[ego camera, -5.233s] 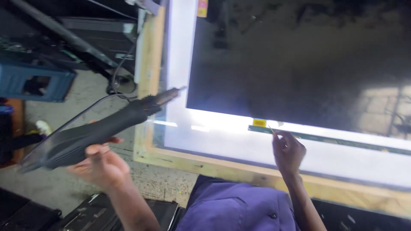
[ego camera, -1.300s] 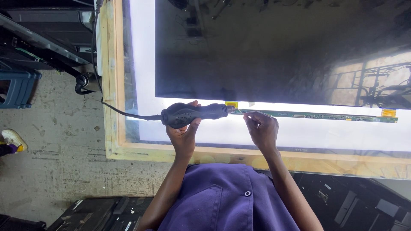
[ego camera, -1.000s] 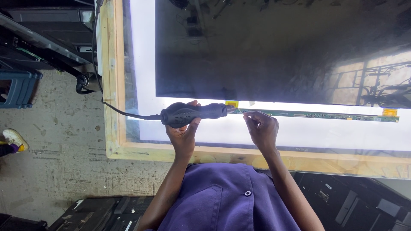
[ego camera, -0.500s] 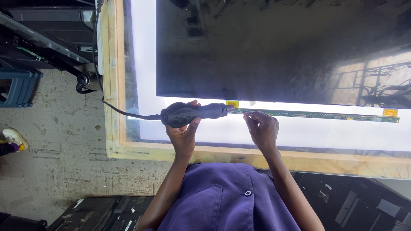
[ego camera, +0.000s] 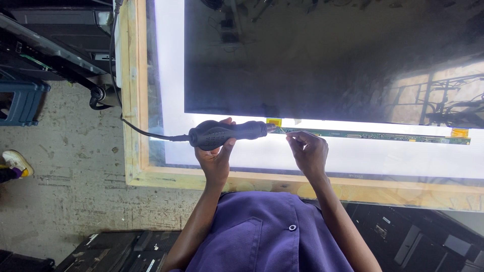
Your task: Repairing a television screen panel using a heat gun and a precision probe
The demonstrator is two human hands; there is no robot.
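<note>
Left hand (ego camera: 216, 160), at centre frame, grips the black corded tool (ego camera: 229, 134) lying level, while right hand (ego camera: 308, 151) pinches the green circuit strip (ego camera: 373, 135) just beside its tip.

Both forearms reach forward, left hand (ego camera: 216, 158) curled tight in a fist-like grip, right hand (ego camera: 308, 152) arched, fingers (ego camera: 297, 137) pinched together, I think.

The black hot-air tool (ego camera: 229, 134) lies horizontal, its nozzle pointing right at a small yellow tape tab (ego camera: 274, 122); its black cable (ego camera: 146, 133) trails left; the thin green circuit strip (ego camera: 373, 135) runs along the lower edge of the dark panel (ego camera: 327, 60).
</note>
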